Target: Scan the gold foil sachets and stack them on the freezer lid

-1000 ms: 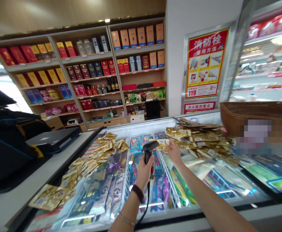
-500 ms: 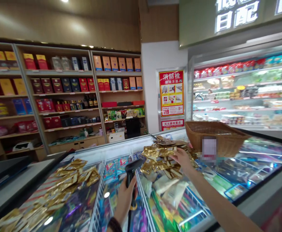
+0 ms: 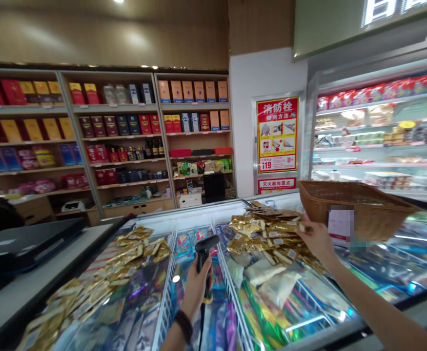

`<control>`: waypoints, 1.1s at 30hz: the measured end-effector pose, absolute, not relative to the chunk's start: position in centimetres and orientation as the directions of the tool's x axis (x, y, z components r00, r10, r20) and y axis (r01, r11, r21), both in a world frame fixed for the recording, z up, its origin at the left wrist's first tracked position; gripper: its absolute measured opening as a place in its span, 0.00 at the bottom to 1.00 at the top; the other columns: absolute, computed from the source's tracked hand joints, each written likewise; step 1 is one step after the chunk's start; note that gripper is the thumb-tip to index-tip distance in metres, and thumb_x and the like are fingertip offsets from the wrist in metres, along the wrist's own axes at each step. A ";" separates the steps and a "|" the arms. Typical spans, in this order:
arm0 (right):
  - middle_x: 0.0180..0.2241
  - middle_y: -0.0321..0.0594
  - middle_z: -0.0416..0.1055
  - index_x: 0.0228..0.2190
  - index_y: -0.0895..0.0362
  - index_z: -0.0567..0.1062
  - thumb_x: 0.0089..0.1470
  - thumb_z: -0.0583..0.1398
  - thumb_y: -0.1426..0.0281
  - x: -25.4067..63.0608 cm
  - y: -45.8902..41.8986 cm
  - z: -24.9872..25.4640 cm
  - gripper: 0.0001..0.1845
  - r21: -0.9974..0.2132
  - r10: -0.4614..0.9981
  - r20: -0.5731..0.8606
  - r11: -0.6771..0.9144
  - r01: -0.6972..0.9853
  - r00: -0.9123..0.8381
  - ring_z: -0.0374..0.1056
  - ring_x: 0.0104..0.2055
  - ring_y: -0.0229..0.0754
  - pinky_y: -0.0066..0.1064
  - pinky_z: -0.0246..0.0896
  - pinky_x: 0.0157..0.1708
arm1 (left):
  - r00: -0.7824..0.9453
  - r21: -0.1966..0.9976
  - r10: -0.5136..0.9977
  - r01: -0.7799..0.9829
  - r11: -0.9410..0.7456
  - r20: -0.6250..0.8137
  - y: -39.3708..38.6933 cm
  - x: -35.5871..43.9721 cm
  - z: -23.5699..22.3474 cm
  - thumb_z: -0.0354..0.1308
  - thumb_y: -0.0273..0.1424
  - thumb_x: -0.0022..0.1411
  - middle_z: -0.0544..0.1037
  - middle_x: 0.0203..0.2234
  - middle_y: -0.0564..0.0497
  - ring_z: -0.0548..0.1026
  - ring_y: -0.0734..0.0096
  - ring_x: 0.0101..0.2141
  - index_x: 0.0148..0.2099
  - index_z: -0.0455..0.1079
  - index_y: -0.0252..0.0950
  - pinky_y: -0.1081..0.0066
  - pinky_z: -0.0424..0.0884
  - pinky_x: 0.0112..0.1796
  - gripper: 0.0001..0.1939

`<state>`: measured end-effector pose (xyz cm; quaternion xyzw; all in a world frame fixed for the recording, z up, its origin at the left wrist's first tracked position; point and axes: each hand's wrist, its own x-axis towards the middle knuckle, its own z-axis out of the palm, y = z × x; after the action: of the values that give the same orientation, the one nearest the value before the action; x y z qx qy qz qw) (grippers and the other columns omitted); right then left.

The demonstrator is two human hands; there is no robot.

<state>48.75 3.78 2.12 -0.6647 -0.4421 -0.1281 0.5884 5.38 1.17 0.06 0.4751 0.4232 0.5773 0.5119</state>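
My left hand [image 3: 195, 287] is closed round the grip of a black barcode scanner [image 3: 205, 248], its head pointing up and to the right over the glass lid of a chest freezer [image 3: 213, 214]. My right hand [image 3: 317, 239] reaches into the right-hand heap of gold foil packets [image 3: 268, 231] on the lid. Its fingers pinch the edge of one gold packet [image 3: 296, 227], just in front of a wicker basket [image 3: 355, 209]. A second spread of gold packets [image 3: 125, 258] lies on the lid's left side.
A grey counter [image 3: 41, 273] with a dark laptop [image 3: 19, 243] runs along the left. Wooden shelves of boxed goods [image 3: 125, 131] fill the back wall. An open chiller [image 3: 381, 131] stands at the right, next to a red notice [image 3: 277, 134].
My right hand has moved right across the heap, from its near left part to the edge by the basket. The scanner hand has stayed nearly where it was. The camera has tilted up.
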 end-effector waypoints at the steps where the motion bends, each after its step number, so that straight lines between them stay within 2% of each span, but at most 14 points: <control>1: 0.35 0.56 0.76 0.29 0.51 0.80 0.49 0.64 0.44 48.5 4.1 2.3 0.23 -0.651 0.422 0.704 0.061 0.757 0.571 0.78 0.44 0.70 0.67 0.76 0.50 | -0.042 0.974 0.993 -0.193 -0.121 0.115 1.2 4.7 0.2 0.76 0.71 0.39 0.69 0.18 0.60 0.64 0.79 0.15 0.31 0.68 0.39 0.75 0.60 0.17 0.42; 3: 0.39 0.61 0.77 0.32 0.51 0.80 0.53 0.60 0.46 47.4 5.0 2.5 0.23 -0.594 0.393 0.746 0.029 0.804 0.538 0.76 0.51 0.75 0.69 0.72 0.55 | -0.081 0.972 0.991 -0.199 -0.124 0.110 1.2 3.2 0.4 0.76 0.70 0.41 0.69 0.18 0.59 0.65 0.79 0.15 0.31 0.68 0.39 0.76 0.60 0.17 0.41; 5: 0.41 0.62 0.79 0.36 0.51 0.80 0.58 0.59 0.50 45.3 6.2 2.4 0.19 -0.503 0.396 0.802 0.045 0.863 0.447 0.75 0.54 0.74 0.68 0.69 0.58 | -0.136 0.968 0.984 -0.209 -0.142 0.115 1.3 1.5 0.6 0.76 0.69 0.41 0.70 0.19 0.59 0.65 0.79 0.15 0.31 0.68 0.39 0.76 0.59 0.17 0.40; 8: 0.43 0.59 0.80 0.38 0.49 0.79 0.62 0.59 0.55 40.1 8.6 1.8 0.14 -0.411 0.471 0.835 0.193 0.891 0.283 0.76 0.54 0.70 0.64 0.68 0.60 | -0.224 0.958 0.964 -0.215 -0.191 0.142 1.6 -1.4 0.9 0.77 0.69 0.41 0.70 0.20 0.59 0.65 0.80 0.14 0.32 0.68 0.39 0.76 0.58 0.17 0.40; 12: 0.43 0.56 0.83 0.37 0.48 0.79 0.62 0.59 0.54 29.5 12.0 0.7 0.13 -0.457 0.621 0.776 0.434 0.776 0.110 0.78 0.53 0.68 0.62 0.71 0.61 | -0.335 0.944 0.925 -0.208 -0.255 0.177 1.9 -6.5 1.3 0.77 0.68 0.42 0.70 0.20 0.60 0.65 0.79 0.14 0.33 0.67 0.40 0.75 0.58 0.17 0.39; 14: 0.43 0.53 0.85 0.39 0.49 0.81 0.62 0.59 0.55 23.3 13.3 0.3 0.15 -0.505 0.696 0.717 0.484 0.714 0.035 0.80 0.51 0.64 0.59 0.74 0.59 | -0.401 0.949 0.897 -0.163 -0.271 0.187 1.7 -9.3 1.4 0.77 0.66 0.44 0.70 0.20 0.60 0.66 0.79 0.15 0.33 0.67 0.40 0.75 0.59 0.17 0.38; 16: 0.51 0.56 0.86 0.45 0.53 0.83 0.64 0.59 0.57 16.9 14.0 -0.1 0.18 -0.600 0.843 0.538 0.392 0.697 -0.011 0.80 0.56 0.62 0.55 0.74 0.62 | -0.470 0.956 0.860 -0.103 -0.276 0.198 1.5 -11.9 1.2 0.76 0.65 0.47 0.71 0.20 0.59 0.66 0.78 0.15 0.33 0.67 0.40 0.75 0.59 0.18 0.36; 17: 0.52 0.56 0.86 0.47 0.54 0.84 0.66 0.59 0.58 13.9 14.2 -0.3 0.19 -0.612 0.871 0.489 0.378 0.695 -0.043 0.81 0.56 0.60 0.52 0.75 0.60 | -0.501 0.958 0.841 -0.074 -0.276 0.204 1.4 -13.0 1.0 0.75 0.65 0.48 0.70 0.20 0.59 0.66 0.78 0.15 0.33 0.66 0.41 0.75 0.58 0.18 0.36; 21: 0.54 0.54 0.87 0.48 0.55 0.87 0.66 0.65 0.57 3.6 14.7 -1.6 0.19 -0.609 0.919 0.375 0.344 0.715 -0.123 0.80 0.61 0.59 0.45 0.72 0.63 | -0.597 0.962 0.776 -0.025 -0.271 0.202 1.3 -15.8 -0.2 0.73 0.65 0.50 0.69 0.19 0.60 0.66 0.77 0.15 0.33 0.65 0.42 0.75 0.58 0.18 0.34; 27: 0.62 0.65 0.79 0.53 0.59 0.88 0.66 0.67 0.48 -3.6 15.6 -2.6 0.30 -0.605 0.957 0.288 0.202 0.770 -0.025 0.72 0.67 0.72 0.60 0.66 0.64 | -0.610 0.965 0.780 -0.092 -0.246 0.141 2.4 -15.2 -1.8 0.72 0.63 0.54 0.69 0.19 0.60 0.65 0.78 0.15 0.34 0.64 0.42 0.75 0.58 0.18 0.32; 30: 0.58 0.63 0.81 0.44 0.57 0.89 0.63 0.70 0.51 -4.4 16.7 -2.8 0.23 -0.629 0.959 0.282 0.166 0.759 0.024 0.72 0.65 0.73 0.61 0.65 0.64 | -0.570 0.964 0.810 -0.113 -0.242 0.137 2.8 -14.3 -2.0 0.73 0.62 0.56 0.70 0.20 0.60 0.65 0.79 0.15 0.35 0.65 0.42 0.75 0.57 0.18 0.32; 33: 0.50 0.56 0.85 0.32 0.53 0.86 0.62 0.68 0.56 -4.1 17.8 -3.3 0.15 -0.683 0.955 0.293 0.178 0.708 0.042 0.77 0.60 0.69 0.57 0.67 0.61 | -0.535 0.968 0.834 -0.110 -0.225 0.133 2.8 -14.1 -1.9 0.73 0.60 0.56 0.70 0.20 0.60 0.66 0.78 0.15 0.37 0.66 0.42 0.76 0.58 0.18 0.30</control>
<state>-4.14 17.85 -3.26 -0.6190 -0.6716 0.1664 0.3715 -14.12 2.76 -1.87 0.3455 0.5239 0.7023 0.3360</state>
